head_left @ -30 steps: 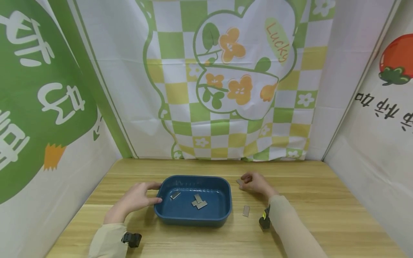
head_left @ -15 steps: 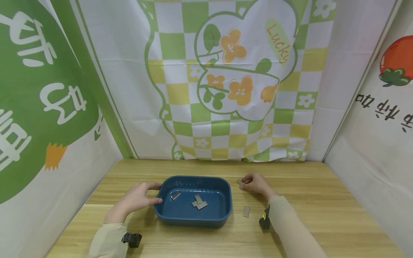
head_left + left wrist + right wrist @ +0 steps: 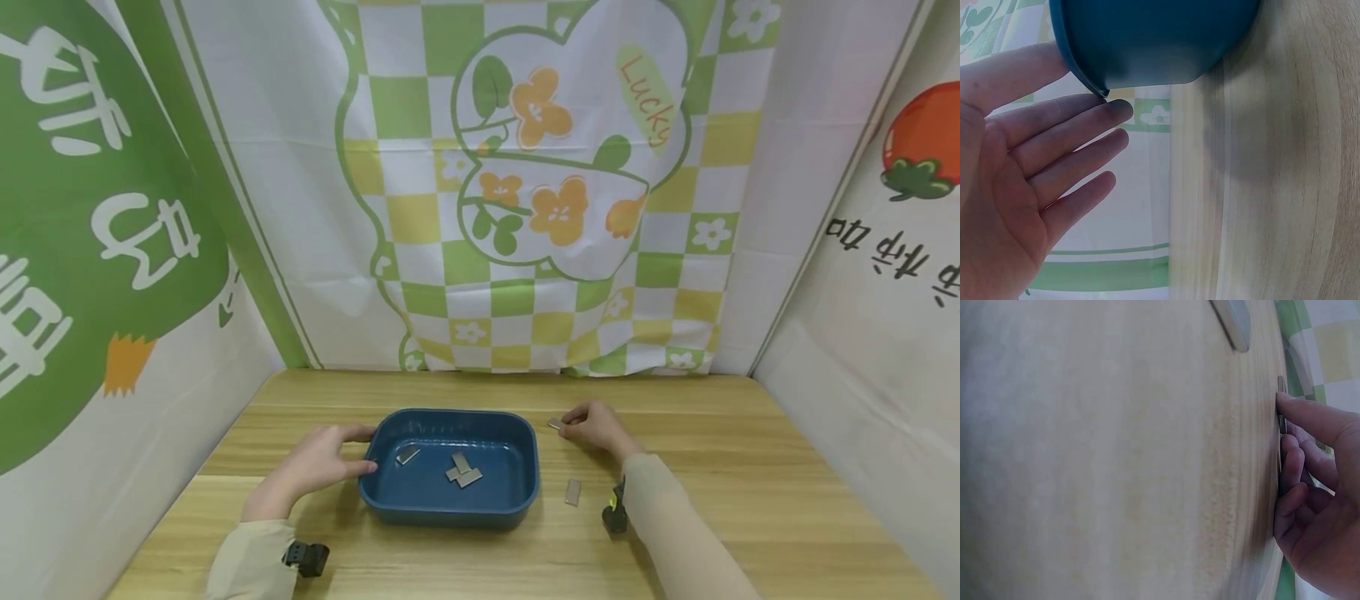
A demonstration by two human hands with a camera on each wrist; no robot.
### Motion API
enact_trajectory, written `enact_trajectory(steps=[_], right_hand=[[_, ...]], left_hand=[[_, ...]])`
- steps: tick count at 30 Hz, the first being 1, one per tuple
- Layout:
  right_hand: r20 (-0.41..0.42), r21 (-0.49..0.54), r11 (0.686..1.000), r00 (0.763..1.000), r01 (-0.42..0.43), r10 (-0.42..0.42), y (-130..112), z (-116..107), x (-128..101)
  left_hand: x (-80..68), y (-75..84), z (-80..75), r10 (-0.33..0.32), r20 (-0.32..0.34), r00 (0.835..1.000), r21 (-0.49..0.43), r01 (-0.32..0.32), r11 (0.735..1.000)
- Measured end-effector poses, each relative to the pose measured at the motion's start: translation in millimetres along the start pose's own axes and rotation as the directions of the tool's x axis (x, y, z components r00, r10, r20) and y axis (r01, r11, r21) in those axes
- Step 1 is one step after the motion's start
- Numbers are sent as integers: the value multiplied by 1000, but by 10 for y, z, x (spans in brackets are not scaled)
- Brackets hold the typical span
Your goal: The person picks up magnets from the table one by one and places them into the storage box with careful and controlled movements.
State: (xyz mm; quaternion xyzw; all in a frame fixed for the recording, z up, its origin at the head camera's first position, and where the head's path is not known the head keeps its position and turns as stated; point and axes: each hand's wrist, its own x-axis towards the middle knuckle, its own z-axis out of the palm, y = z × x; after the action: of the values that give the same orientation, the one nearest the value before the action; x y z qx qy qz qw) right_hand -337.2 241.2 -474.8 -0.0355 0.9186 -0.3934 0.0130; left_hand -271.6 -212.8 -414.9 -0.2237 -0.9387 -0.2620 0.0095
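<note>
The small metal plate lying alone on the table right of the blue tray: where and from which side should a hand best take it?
The metal plate lies flat on the wooden table, thin, with free space all around. Probably best to come from above and pinch its two long edges, which run roughly toward and away from the person, near the middle. Its flatness leaves little to grip, so tipping up one edge first may help.

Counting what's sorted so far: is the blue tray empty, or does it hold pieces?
Not empty: the blue tray holds small grey flat pieces on its floor, seen from the head view.

Checkered flower cloth point(image 3: 525, 183) hangs behind wooden table point(image 3: 750, 483).
</note>
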Motion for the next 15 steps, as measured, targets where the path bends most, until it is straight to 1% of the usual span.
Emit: enact_trajectory(steps=[15], right_hand=[[-6,3,1000,1000,2,-2,45,-20,-6]], left_hand=[[6,-7,7,4,-7,1000,12,-4,1000]])
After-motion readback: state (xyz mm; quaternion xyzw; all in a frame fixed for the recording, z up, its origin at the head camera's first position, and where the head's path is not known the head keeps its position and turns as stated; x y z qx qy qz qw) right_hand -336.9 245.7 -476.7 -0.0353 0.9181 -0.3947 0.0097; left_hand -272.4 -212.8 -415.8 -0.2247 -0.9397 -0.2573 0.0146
